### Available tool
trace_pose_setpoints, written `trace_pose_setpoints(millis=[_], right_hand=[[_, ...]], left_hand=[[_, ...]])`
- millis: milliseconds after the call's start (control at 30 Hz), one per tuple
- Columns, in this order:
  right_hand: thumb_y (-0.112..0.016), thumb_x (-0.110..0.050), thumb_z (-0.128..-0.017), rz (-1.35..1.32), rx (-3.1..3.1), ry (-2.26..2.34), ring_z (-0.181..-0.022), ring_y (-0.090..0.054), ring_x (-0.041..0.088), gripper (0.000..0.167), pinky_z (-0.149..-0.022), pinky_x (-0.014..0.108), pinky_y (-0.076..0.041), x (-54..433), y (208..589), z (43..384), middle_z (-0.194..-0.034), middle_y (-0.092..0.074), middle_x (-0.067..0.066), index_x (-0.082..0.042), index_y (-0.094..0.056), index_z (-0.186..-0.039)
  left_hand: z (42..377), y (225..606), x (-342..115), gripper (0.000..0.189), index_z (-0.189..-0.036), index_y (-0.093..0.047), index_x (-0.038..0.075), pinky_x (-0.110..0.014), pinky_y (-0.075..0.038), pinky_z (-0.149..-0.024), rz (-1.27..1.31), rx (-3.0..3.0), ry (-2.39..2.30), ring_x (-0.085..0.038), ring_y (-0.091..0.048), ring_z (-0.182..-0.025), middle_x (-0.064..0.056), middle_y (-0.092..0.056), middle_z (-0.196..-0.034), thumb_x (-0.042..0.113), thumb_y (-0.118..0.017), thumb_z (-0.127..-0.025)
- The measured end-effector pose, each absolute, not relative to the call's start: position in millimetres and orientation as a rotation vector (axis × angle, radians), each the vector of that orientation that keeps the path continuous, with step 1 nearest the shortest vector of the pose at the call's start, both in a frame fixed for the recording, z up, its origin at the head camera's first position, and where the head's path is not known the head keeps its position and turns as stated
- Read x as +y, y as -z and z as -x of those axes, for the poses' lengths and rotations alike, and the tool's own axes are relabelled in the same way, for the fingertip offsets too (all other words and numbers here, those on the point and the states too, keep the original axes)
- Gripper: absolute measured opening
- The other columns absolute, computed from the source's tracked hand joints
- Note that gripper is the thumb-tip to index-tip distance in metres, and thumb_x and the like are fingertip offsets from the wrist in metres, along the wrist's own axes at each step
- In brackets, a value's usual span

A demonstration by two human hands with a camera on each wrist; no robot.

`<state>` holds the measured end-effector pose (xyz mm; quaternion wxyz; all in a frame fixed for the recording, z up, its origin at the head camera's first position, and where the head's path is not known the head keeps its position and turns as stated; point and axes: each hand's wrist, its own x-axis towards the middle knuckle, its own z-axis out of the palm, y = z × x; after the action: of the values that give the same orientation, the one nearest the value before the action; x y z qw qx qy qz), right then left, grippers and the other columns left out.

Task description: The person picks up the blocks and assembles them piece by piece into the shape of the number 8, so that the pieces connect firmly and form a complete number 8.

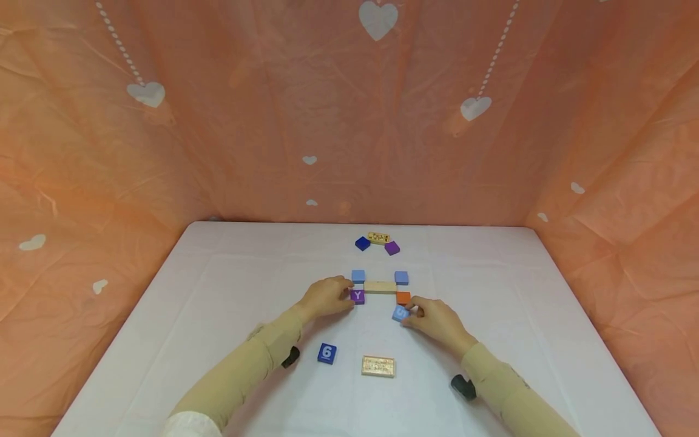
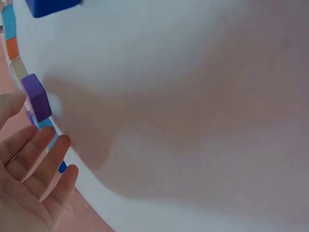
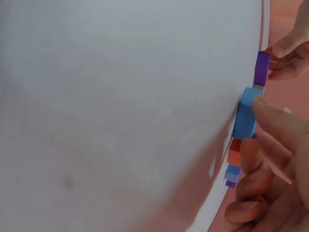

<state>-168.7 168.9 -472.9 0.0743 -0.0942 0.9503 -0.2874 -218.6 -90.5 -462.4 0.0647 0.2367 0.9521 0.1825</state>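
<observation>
My right hand [image 1: 437,321] pinches a light blue block [image 1: 400,313] marked 5 between thumb and fingers. Just beyond it lies an orange block [image 1: 403,298], at the right end of a plain wooden plank [image 1: 380,287]. At the plank's left end is a purple block [image 1: 357,296] marked Y. My left hand [image 1: 326,297] is beside that block, its thumb tip right at the edge and its fingers loosely spread in the left wrist view. Two plain light blue blocks, a left one [image 1: 358,276] and a right one [image 1: 401,278], lie at the plank's far corners.
Nearer on the white table [image 1: 246,255] lie a dark blue block [image 1: 327,353] marked 6 and a patterned wooden block [image 1: 378,366]. Farther back, a patterned yellow block [image 1: 378,237] sits between a dark blue block [image 1: 363,243] and a purple one [image 1: 392,247]. An orange curtain [image 1: 349,121] surrounds the table.
</observation>
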Motion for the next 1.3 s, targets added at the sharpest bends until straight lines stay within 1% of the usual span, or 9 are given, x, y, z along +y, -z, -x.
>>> trace_pose_setpoints(millis=[167, 300, 433, 667, 800, 933, 1067, 1200, 1300], right_hand=[[-0.073, -0.031, -0.078, 0.265, 2.865, 0.837, -0.062, -0.045, 0.013, 0.024, -0.057, 0.026, -0.035, 167, 473, 169, -0.066, -0.052, -0.003, -0.019, -0.066, -0.098], [-0.074, -0.031, -0.077, 0.261, 2.874, 0.826, -0.062, -0.046, 0.013, 0.025, -0.058, 0.026, -0.035, 166, 473, 169, -0.066, -0.053, -0.003, -0.019, -0.066, -0.098], [-0.074, -0.030, -0.077, 0.252, 2.883, 0.818, -0.062, -0.046, 0.013, 0.025, -0.057, 0.025, -0.035, 164, 472, 169, -0.066, -0.053, -0.003, -0.019, -0.066, -0.097], [-0.075, -0.028, -0.076, 0.243, 2.902, 0.818, -0.060, -0.045, 0.013, 0.024, -0.055, 0.025, -0.033, 162, 472, 166, -0.065, -0.053, -0.003, -0.018, -0.066, -0.096], [-0.075, -0.028, -0.076, 0.248, 2.914, 0.817, -0.060, -0.044, 0.013, 0.024, -0.055, 0.025, -0.033, 163, 472, 166, -0.064, -0.053, -0.003, -0.017, -0.066, -0.096], [-0.075, -0.029, -0.076, 0.242, 2.916, 0.812, -0.060, -0.045, 0.013, 0.024, -0.055, 0.025, -0.033, 163, 472, 168, -0.064, -0.053, -0.003, -0.017, -0.066, -0.095], [-0.075, -0.029, -0.076, 0.232, 2.904, 0.812, -0.061, -0.045, 0.013, 0.024, -0.056, 0.025, -0.033, 163, 472, 168, -0.064, -0.053, -0.003, -0.017, -0.066, -0.095], [-0.075, -0.029, -0.076, 0.235, 2.899, 0.818, -0.061, -0.045, 0.013, 0.024, -0.056, 0.025, -0.033, 163, 471, 168, -0.064, -0.053, -0.003, -0.017, -0.067, -0.095], [-0.075, -0.029, -0.076, 0.234, 2.897, 0.815, -0.061, -0.045, 0.013, 0.024, -0.055, 0.025, -0.033, 163, 471, 168, -0.065, -0.053, -0.003, -0.017, -0.067, -0.095]], left_hand=[[211, 459, -96, 0.038, -0.113, -0.063, 0.004, -0.035, -0.052, -0.081, -0.742, 2.898, -0.583, -0.018, -0.063, -0.086, -0.007, -0.068, -0.099, 0.025, -0.068, -0.082], [203, 459, -102, 0.038, -0.113, -0.063, 0.004, -0.037, -0.052, -0.084, -0.800, 2.944, -0.577, -0.022, -0.065, -0.092, -0.009, -0.068, -0.103, 0.026, -0.067, -0.083], [194, 455, -111, 0.038, -0.114, -0.064, 0.007, -0.039, -0.050, -0.087, -0.817, 2.936, -0.578, -0.023, -0.064, -0.096, -0.008, -0.067, -0.107, 0.029, -0.067, -0.083], [175, 453, -131, 0.043, -0.109, -0.067, 0.012, -0.041, -0.048, -0.089, -0.883, 2.837, -0.560, -0.018, -0.064, -0.097, -0.001, -0.068, -0.106, 0.037, -0.074, -0.075], [167, 455, -140, 0.044, -0.108, -0.068, 0.015, -0.041, -0.046, -0.090, -0.939, 2.768, -0.524, -0.013, -0.062, -0.096, 0.003, -0.068, -0.104, 0.041, -0.075, -0.073], [160, 456, -146, 0.046, -0.108, -0.068, 0.017, -0.040, -0.044, -0.090, -1.009, 2.718, -0.505, -0.007, -0.059, -0.090, 0.006, -0.067, -0.102, 0.044, -0.075, -0.071], [154, 455, -148, 0.045, -0.105, -0.069, 0.018, -0.040, -0.043, -0.089, -1.080, 2.689, -0.496, -0.003, -0.056, -0.086, 0.009, -0.067, -0.098, 0.042, -0.078, -0.068], [149, 456, -149, 0.043, -0.103, -0.069, 0.021, -0.039, -0.042, -0.091, -1.122, 2.674, -0.456, -0.001, -0.056, -0.088, 0.012, -0.066, -0.097, 0.040, -0.080, -0.066], [148, 458, -149, 0.041, -0.102, -0.070, 0.022, -0.039, -0.042, -0.091, -1.137, 2.672, -0.433, -0.001, -0.056, -0.088, 0.013, -0.066, -0.096, 0.038, -0.080, -0.066]])
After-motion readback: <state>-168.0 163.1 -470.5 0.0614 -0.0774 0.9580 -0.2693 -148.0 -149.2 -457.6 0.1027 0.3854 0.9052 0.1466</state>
